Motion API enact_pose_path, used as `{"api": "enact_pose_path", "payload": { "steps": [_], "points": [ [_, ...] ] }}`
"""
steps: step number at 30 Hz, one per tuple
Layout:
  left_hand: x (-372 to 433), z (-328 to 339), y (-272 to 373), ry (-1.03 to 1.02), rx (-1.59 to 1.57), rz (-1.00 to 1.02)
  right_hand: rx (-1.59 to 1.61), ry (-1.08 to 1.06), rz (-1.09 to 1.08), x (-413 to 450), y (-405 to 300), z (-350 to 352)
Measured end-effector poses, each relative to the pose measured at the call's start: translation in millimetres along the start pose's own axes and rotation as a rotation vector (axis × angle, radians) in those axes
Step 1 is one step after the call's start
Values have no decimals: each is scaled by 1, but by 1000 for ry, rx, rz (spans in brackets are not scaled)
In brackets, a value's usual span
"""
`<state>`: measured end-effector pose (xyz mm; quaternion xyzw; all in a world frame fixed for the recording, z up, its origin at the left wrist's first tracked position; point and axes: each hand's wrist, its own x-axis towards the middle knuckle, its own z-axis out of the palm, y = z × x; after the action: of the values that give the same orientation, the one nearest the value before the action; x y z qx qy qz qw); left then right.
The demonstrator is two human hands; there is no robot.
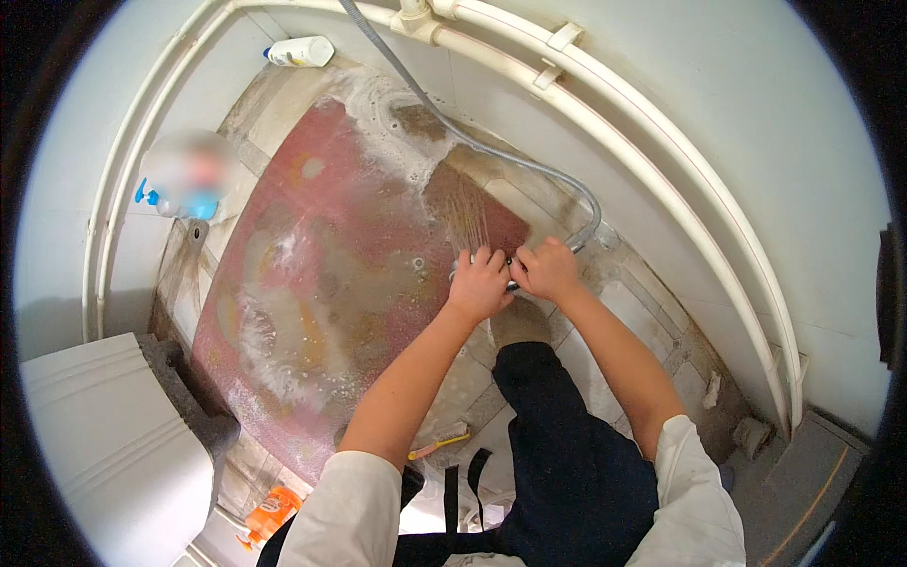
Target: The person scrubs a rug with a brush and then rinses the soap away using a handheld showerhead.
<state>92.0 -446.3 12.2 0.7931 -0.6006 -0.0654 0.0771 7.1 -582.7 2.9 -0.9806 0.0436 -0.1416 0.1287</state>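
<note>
My left hand (482, 283) grips the head of a handheld shower (511, 285), mostly hidden by the fingers. Close beside it, my right hand (549, 269) is closed around the handle end, where a grey flexible hose (524, 163) joins. Thin jets of water (466, 212) shoot away from the hands onto the far right corner of a wet red mat (386, 244). Murky water, yellowish patches and white foam (404, 152) spread over the mat and past its far edge.
A scrub brush (441, 441) lies on the tiled floor (599, 333) near my legs. An orange pump bottle (273, 512), a blue-topped pump bottle (202, 208) and a white bottle (302, 52) sit around the mat. White pipes (623, 117) run along the walls; a white cabinet-like unit (120, 425) stands left.
</note>
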Motion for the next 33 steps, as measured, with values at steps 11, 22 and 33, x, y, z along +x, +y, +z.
{"api": "enact_pose_path", "payload": {
  "steps": [11,22,33],
  "points": [
    [-6,-14,-45,143,23,-51,9,106,-127,52,-13,11],
    [-13,-29,-56,251,-17,18,-63,144,-24,60,-34,3],
    [27,10,29,320,-284,54,-303,-143,16,-2,9,-63]
  ]
}}
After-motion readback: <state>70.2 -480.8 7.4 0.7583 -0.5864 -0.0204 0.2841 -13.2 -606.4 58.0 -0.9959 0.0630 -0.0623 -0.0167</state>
